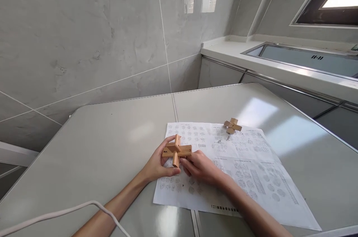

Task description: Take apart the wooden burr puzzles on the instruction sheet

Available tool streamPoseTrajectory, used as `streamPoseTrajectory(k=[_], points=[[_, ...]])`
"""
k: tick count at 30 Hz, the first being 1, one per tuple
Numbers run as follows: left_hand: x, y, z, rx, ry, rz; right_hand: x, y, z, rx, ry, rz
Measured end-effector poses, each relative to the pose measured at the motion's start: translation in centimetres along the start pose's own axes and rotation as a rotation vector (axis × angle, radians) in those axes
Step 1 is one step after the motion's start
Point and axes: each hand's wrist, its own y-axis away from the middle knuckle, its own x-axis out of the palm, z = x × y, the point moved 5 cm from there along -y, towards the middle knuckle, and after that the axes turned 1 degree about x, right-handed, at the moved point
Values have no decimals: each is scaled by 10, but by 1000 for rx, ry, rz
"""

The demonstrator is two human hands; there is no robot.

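Observation:
Both my hands hold a wooden cross-shaped puzzle (177, 150) of interlocked bars just above a printed instruction sheet (246, 170). My left hand (160, 162) curls around the puzzle's left side, with the thumb under the upright bar. From the right, my right hand (199, 166) grips the puzzle's lower right end with closed fingers. A second, smaller wooden cross piece (232, 125) lies on the sheet's far edge, apart from both hands.
The sheet lies on a grey table (112, 147) with a seam down its middle. A white cable (61, 212) crosses the near left corner. A tiled wall stands behind, and a counter with a sink (304, 59) runs along the right.

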Motion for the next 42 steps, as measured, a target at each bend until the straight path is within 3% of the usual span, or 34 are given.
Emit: streamPoseTrajectory(k=[10, 17, 26, 36, 42], points=[[5, -1, -10, 20, 10, -30, -22, 14, -2, 6, 25, -128], [9, 3, -9, 64, -128, -50, -38, 26, -4, 83, -135, -69], [19, 5, -13, 58, -253, -2, -27, 25, -12, 218, -469, 49], [20, 4, -16, 92, -312, -62, -16, 24, -15, 291, -715, -54], [21, 5, -18, 74, -392, -64, -9, 27, -14, 306, -790, 10]])
